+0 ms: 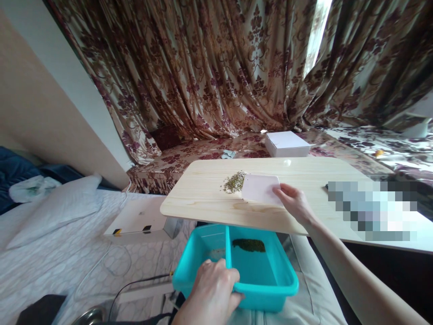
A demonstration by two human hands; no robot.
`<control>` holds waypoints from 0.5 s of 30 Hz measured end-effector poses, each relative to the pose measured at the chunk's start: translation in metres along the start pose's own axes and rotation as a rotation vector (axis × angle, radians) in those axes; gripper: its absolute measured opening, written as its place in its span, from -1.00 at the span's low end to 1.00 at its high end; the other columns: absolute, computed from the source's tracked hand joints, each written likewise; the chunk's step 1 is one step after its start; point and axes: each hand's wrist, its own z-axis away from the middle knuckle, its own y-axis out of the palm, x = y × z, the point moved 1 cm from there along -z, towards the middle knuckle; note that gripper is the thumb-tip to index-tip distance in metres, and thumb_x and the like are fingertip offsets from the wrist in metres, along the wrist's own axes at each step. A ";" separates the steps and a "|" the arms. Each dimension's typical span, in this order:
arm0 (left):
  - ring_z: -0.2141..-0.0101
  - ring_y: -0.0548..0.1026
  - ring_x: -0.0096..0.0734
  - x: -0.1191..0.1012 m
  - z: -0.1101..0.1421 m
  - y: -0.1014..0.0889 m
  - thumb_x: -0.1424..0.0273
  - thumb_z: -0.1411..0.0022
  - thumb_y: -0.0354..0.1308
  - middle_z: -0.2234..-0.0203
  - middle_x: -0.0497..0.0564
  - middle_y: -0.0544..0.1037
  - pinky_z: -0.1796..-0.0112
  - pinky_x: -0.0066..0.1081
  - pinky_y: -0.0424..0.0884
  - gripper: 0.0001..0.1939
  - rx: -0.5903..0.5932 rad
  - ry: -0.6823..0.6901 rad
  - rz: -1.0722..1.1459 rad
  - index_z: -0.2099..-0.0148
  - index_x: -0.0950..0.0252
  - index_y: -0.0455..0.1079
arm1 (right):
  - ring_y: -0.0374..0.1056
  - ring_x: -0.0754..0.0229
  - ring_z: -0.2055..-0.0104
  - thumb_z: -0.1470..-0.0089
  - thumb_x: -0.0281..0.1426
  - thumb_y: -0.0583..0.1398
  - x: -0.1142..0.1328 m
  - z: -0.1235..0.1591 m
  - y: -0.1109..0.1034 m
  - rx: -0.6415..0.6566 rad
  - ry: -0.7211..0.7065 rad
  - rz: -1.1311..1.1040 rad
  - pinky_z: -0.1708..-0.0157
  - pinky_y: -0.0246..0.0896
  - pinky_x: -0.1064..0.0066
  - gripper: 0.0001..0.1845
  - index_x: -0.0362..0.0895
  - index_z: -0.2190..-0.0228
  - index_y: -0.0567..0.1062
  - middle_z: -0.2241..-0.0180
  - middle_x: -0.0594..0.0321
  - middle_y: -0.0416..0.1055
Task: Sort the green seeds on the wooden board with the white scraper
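Observation:
My right hand (291, 198) grips the right edge of a thin, pale pinkish-white flat sheet (260, 188), which lies low over the wooden table (199, 203). Touching or close to the sheet's left edge is a loose heap of small green-brown bits (234, 182), perhaps dried herbs or seeds. Below the table's near edge, my left hand (216, 282) is closed on the near rim of a turquoise two-compartment tub (287, 282), at the divider. A dark green mound (250, 245) sits at the far side of the right compartment. A few specks lie in the left one.
Behind the table stands a white box (287, 142), with a small grey-blue cloth (228, 154) to its left. A blurred-out object (372, 210) occupies the table's right side. Another white box (140, 216) rests on the bed (67, 253). Patterned curtains (203, 67) hang behind.

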 end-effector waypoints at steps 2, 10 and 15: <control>0.21 0.42 -0.16 0.006 -0.001 0.006 0.25 -0.14 0.15 0.30 0.00 0.49 0.16 -0.23 0.25 -0.84 -0.022 0.002 -0.006 0.34 0.21 0.46 | 0.39 0.21 0.47 0.11 -0.23 0.22 -0.001 0.000 -0.001 0.006 -0.003 0.012 0.51 0.24 0.47 -0.72 -0.17 0.40 0.56 0.47 0.21 0.54; 0.21 0.42 -0.18 0.009 -0.003 0.007 0.25 -0.13 0.15 0.30 0.00 0.48 0.17 -0.26 0.23 -0.84 -0.030 0.007 -0.002 0.33 0.20 0.46 | 0.41 0.19 0.45 0.12 -0.21 0.23 0.000 0.006 -0.002 0.045 0.001 0.004 0.48 0.27 0.46 -0.71 -0.15 0.40 0.56 0.47 0.22 0.54; 0.21 0.42 -0.22 0.007 -0.002 0.005 0.25 -0.14 0.14 0.30 0.00 0.49 0.16 -0.29 0.23 -0.84 -0.034 0.007 -0.008 0.33 0.21 0.46 | 0.39 0.19 0.46 0.12 -0.17 0.24 0.002 0.015 -0.013 -0.022 -0.022 0.032 0.51 0.25 0.46 -0.68 -0.15 0.40 0.57 0.46 0.21 0.54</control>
